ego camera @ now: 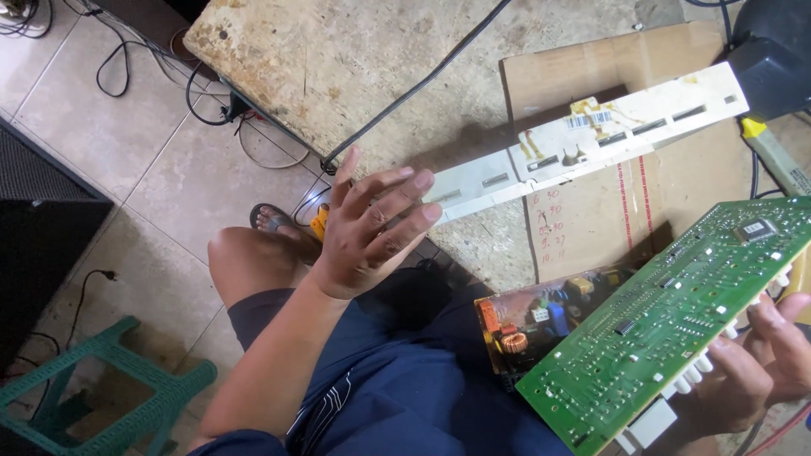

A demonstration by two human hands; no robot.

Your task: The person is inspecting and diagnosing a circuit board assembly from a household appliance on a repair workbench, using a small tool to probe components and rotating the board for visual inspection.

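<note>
1. Over my lap, right hand (760, 363) grasps the green circuit board (676, 312) from beneath; grip clenched on its lower edge, fingers partly hidden behind the board and cut by the frame edge.
2. Board tilted, solder side up; its far corner runs out of frame at right.
3. Second board with orange coil (541, 325) lies under the green one, mostly covered.
4. Left hand (372, 228) raised, palm open, fingers spread, grip released; fingertips just beside the end of the long white plastic panel (591, 139), contact not determinable.
5. Panel lies across the worn table (355, 59) and a cardboard sheet (676, 194).
6. Black cable (422, 84) crosses the table diagonally.
7. Dark object (773, 63) at top right, cut off, not identifiable.
8. On the tiled floor: green plastic stool (101, 397), loose wires (127, 67).
</note>
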